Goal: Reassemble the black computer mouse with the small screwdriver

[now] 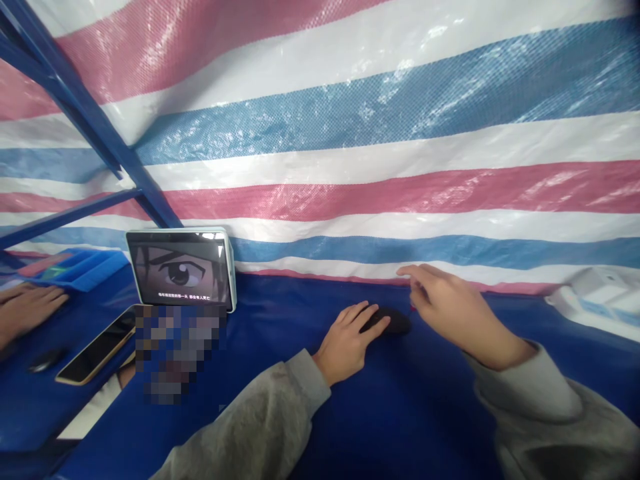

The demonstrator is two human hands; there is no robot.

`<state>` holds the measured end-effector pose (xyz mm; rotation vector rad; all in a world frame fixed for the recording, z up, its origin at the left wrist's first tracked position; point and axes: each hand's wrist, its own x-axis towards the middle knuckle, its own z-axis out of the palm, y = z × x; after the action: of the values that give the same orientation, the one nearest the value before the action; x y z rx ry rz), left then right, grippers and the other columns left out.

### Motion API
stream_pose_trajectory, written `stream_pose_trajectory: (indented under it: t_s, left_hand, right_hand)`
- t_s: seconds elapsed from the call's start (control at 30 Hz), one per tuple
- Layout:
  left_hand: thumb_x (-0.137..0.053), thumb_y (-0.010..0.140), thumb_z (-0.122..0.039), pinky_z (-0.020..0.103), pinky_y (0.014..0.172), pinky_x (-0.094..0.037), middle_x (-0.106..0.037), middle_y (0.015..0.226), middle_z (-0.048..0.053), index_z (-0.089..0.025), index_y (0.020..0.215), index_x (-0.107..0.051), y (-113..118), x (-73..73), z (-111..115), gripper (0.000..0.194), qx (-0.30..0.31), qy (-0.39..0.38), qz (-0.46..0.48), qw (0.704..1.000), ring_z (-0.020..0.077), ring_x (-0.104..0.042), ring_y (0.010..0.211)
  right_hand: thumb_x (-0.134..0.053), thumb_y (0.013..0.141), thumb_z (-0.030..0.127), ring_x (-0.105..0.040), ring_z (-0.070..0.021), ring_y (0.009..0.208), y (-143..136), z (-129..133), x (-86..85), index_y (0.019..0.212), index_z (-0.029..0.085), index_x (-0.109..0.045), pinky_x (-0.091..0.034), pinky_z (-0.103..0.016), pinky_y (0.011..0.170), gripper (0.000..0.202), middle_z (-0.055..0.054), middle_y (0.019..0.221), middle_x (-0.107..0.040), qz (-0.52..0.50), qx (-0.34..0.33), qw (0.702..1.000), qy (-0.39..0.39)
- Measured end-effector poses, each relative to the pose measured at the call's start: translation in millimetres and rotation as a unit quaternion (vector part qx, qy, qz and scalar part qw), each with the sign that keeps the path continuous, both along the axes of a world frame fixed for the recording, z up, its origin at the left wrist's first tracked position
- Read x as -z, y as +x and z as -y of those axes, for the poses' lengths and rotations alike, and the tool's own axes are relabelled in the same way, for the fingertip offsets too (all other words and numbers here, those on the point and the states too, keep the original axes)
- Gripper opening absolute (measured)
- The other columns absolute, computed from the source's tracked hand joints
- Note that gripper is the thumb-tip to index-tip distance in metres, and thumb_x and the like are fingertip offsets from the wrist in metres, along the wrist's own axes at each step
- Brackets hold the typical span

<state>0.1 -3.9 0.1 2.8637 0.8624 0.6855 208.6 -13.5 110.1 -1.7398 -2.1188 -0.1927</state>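
On the blue table surface, my left hand (pixel 345 341) rests with its thumb and fingers around the near end of a black computer mouse (pixel 397 321). Just right of the mouse, my right hand (pixel 443 307) is lifted a little, its index finger reaching left and the other fingers curled down. A tiny red spot (pixel 413 308) shows by those curled fingertips; what it belongs to is hidden. The mouse's left part is covered by my left hand.
A tablet (pixel 183 267) playing a cartoon stands at the left. Beyond it are a phone (pixel 103 343), a small dark rounded object (pixel 46 360), a blue tray (pixel 97 270) and another person's hand (pixel 35 307). A white object (pixel 600 300) sits far right. A striped tarpaulin (pixel 380 147) hangs behind.
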Motion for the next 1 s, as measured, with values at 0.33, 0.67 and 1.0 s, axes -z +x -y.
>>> stream_pose_trajectory:
  t_s: [0.33,0.67,1.0]
  left_hand:
    - [-0.046,0.082,0.001,0.052,0.114,-0.034,-0.039,0.151,0.012,-0.022,0.145,-0.039,-0.1,1.3,-0.4,0.068,0.003,-0.008,0.002,1.000,0.0293,-0.031,0.143]
    - [-0.047,0.083,0.000,0.052,0.114,-0.034,-0.039,0.151,0.012,-0.023,0.145,-0.040,0.3,1.4,-0.2,0.066,0.001,-0.009,0.001,1.000,0.0286,-0.030,0.144]
    - [-0.046,0.082,0.001,0.052,0.114,-0.034,-0.040,0.151,0.012,-0.022,0.145,-0.041,-0.1,2.3,-0.7,0.067,0.004,-0.005,0.007,1.000,0.0281,-0.031,0.144]
  right_hand:
    - [-0.042,0.087,0.016,-0.067,-0.0200,0.076,-0.7,-0.4,2.2,0.116,0.021,-0.062,-0.044,-0.030,0.063,0.036,-0.005,0.095,-0.070,0.013,0.009,1.000,-0.006]
    - [-0.041,0.087,0.016,-0.066,-0.0187,0.072,-2.1,-0.4,2.2,0.113,0.020,-0.063,-0.043,-0.030,0.063,0.034,-0.006,0.094,-0.070,0.003,0.001,1.000,-0.010]
    - [-0.040,0.088,0.017,-0.066,-0.0190,0.072,-1.8,-0.2,2.9,0.112,0.021,-0.062,-0.043,-0.030,0.064,0.033,-0.005,0.089,-0.069,-0.002,0.002,1.000,-0.012]
